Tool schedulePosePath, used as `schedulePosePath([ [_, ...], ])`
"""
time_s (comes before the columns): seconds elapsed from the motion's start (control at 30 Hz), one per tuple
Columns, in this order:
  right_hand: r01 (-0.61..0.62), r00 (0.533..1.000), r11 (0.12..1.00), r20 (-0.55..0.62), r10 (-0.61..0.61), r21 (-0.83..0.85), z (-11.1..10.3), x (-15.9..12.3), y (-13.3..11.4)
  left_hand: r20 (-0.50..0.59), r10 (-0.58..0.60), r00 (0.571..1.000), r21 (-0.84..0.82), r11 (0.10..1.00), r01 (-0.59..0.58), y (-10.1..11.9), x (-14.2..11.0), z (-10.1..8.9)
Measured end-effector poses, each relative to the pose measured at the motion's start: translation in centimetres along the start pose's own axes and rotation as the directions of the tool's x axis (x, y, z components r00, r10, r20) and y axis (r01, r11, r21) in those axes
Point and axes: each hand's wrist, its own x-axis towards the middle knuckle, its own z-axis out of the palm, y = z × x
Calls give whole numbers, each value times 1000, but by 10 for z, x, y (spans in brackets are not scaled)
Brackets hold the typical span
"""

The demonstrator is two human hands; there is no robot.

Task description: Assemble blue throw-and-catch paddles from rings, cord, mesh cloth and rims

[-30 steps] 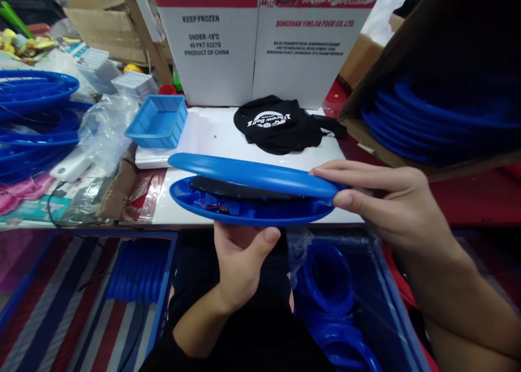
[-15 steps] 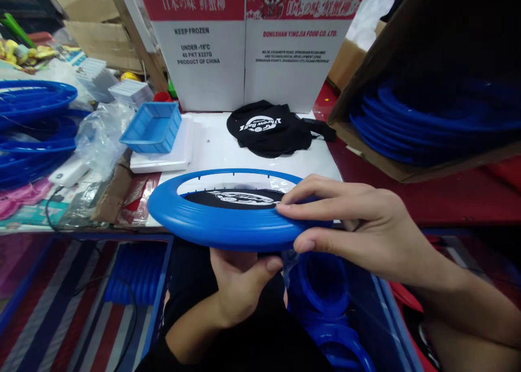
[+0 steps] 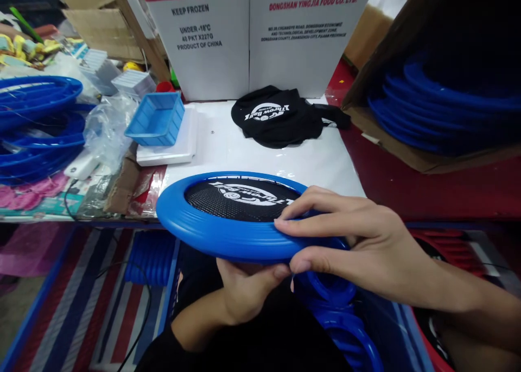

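Observation:
Tilted slightly toward me, a blue plastic ring (image 3: 228, 239) is held over the front edge of the table. Black mesh fabric (image 3: 211, 201) with a white printed logo lies across its opening. My left hand (image 3: 248, 293) supports the ring from below; its thumb shows and the other fingers are mostly hidden under it. From the right, my right hand (image 3: 345, 233) pinches the rim, fingers on top and thumb at the lower edge. Behind the ring, a pile of black printed fabric (image 3: 280, 119) rests on the white table surface.
A light-blue tray (image 3: 157, 119) sits on a white stack at the left. Blue rings (image 3: 40, 127) are heaped farther left. A tall white carton (image 3: 260, 51) stands at the back. More blue rings (image 3: 427, 108) fill a carton on the right. Bins with blue rings (image 3: 150, 258) are below.
The near side of the ring has tipped down, so the mesh and its logo show more fully across the opening. Both hands keep their grip. The camera view has shifted.

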Motion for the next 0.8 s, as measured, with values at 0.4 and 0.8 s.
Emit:
schedulePosePath([
  [0.4, -140, 990, 989, 45, 137, 52, -3, 16, -6, -4, -59, 998, -47, 997, 59, 21, 10, 18],
  [0.8, -120, 986, 993, 115, 121, -14, -12, 14, -3, -63, -38, 997, 23, 999, 39, 19, 7, 12],
])
